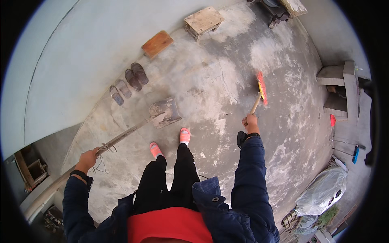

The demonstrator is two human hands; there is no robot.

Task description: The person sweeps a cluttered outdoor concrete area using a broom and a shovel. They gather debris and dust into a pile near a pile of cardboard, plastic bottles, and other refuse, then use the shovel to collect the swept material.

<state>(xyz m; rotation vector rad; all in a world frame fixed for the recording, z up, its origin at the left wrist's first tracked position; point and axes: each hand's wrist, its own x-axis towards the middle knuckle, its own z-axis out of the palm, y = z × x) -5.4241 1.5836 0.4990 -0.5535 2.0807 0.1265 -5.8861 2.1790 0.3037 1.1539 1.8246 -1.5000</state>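
My left hand (87, 160) grips the long wooden handle of a shovel (165, 112), whose worn square metal blade rests on the concrete floor ahead of my feet. Wire or cord is looped around that handle just beyond my fingers. On the right, my right hand (250, 120) is closed around the wooden handle of a broom (262, 88) with red bristles and a yellow head. The broom's head is on or just above the floor; the view does not settle which. Each wrist wears a black strap with a small device.
Along the wall are slippers (120, 90), dark sandals (136, 77), a wooden board or low stool (157, 44) and a wooden stool (204, 20). Concrete ledges (351, 88), a red dustpan-like item (332, 120), a blue-headed broom (355, 155) and a plastic-covered heap (322, 189) line the right.
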